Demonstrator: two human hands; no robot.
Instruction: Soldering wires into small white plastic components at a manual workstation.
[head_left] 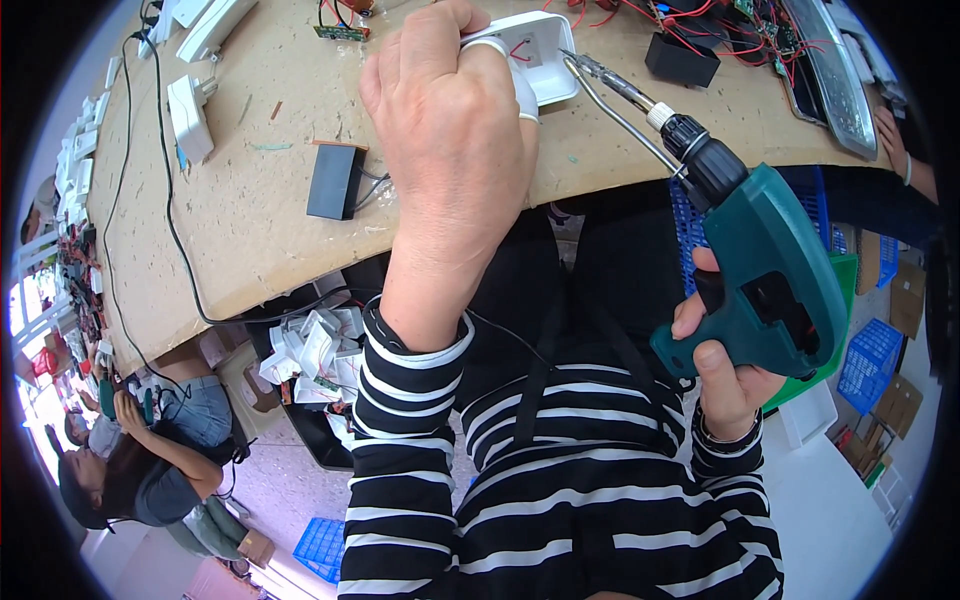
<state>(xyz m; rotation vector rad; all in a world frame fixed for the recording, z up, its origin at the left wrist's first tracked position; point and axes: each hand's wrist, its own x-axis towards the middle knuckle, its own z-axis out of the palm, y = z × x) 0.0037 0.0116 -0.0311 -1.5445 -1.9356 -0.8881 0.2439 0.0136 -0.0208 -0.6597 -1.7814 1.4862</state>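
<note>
My left hand (445, 125) is closed at the edge of a white plastic housing (548, 82), which stands open-side toward me on the bench. Thin red wires show inside the housing; my fingers hide its left side. My right hand (735, 385) is wrapped round the handle of a green soldering gun (775, 250). The gun's metal tip and thin curved feed tube reach up to the housing's right edge; whether they touch it I cannot tell. Below and left of my left hand sits a small black box (335, 182) with dark wires.
A white plug-in adapter (190, 118) and a black cable (163, 160) lie on the left of the bench (255, 255). Red-wired circuit boards and a black case (682, 62) crowd the back right. A bin of white housings (318, 350) stands below. Other people work at both sides.
</note>
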